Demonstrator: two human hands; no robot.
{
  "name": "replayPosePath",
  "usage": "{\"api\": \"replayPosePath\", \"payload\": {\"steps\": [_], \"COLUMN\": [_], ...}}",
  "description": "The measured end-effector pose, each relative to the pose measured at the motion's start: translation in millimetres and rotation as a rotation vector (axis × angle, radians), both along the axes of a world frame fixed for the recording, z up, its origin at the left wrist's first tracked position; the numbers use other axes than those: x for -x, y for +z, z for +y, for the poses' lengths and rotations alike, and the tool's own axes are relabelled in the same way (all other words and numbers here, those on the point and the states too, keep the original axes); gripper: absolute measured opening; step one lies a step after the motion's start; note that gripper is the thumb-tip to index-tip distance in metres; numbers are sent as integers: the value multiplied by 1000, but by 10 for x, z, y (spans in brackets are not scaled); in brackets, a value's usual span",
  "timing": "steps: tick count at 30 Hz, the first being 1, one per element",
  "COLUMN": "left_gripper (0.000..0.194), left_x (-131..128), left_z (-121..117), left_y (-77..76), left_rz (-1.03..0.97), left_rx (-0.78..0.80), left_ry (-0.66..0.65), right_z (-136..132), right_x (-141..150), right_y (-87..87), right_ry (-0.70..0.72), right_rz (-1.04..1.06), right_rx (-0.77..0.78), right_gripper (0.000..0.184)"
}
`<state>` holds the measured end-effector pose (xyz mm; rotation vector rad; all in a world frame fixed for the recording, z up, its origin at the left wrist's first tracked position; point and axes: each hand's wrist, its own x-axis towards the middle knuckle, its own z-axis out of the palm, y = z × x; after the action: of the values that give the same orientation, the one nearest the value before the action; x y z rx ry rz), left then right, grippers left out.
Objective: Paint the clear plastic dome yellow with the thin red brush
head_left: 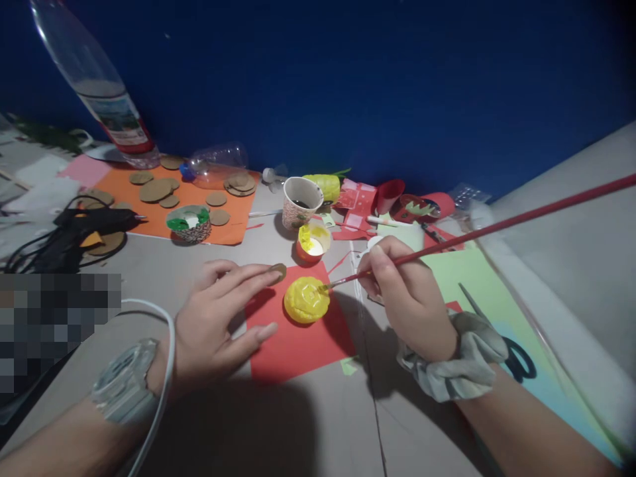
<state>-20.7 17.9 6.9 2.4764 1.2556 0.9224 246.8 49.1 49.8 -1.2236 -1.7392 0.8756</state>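
Observation:
A paintbrush (427,250) with a long red handle is pinched in my right hand (405,295). Its bristles touch the top of a yellow-painted, rounded, bumpy piece (305,301), which looks like the cut base of a plastic bottle. That piece rests on a sheet of red paper (278,358). My left hand (223,318) lies over the paper's left edge, fingers stretched and apart, not touching the yellow piece. A small brownish disc (279,271) shows at its fingertips; whether they touch it I cannot tell. Just behind stands a small cup of yellow and white paint (314,242).
Behind the paint is a patterned paper cup (302,199) with dark liquid. At left are cardboard discs on orange paper (233,228), a green-painted cup (189,225), a glue gun (104,218) and a tall bottle (114,112). Scissors (517,358) lie at right. A white cable (169,351) crosses my left wrist.

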Motion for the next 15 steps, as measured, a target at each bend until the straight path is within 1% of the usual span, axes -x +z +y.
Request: {"api": "replayPosePath", "payload": {"steps": [2,5,8,10,12,15], "left_gripper": [51,62,67,67,68,69], "left_x": [-18,-19,-30,-49,-67,-69], "left_z": [-8,-19,-24,-25,-25,-22], "left_y": [-15,-20,-20,-39,-73,-124], "left_rz": [55,97,55,28,29,50], "left_rx": [-23,-40,19,75,102,82], "left_ry": [-5,-87,-215,-264,-251,-218], "right_z": [20,30,30,29,28,26], "right_x": [-5,2,20,26,24,17], "right_y": [-8,2,21,25,17,-9], "right_ry": [2,-11,-6,0,6,20], "right_rz": [48,104,166,166,131,77], "right_rx": [31,48,71,82,77,47], "right_gripper": [35,35,35,34,34,35]}}
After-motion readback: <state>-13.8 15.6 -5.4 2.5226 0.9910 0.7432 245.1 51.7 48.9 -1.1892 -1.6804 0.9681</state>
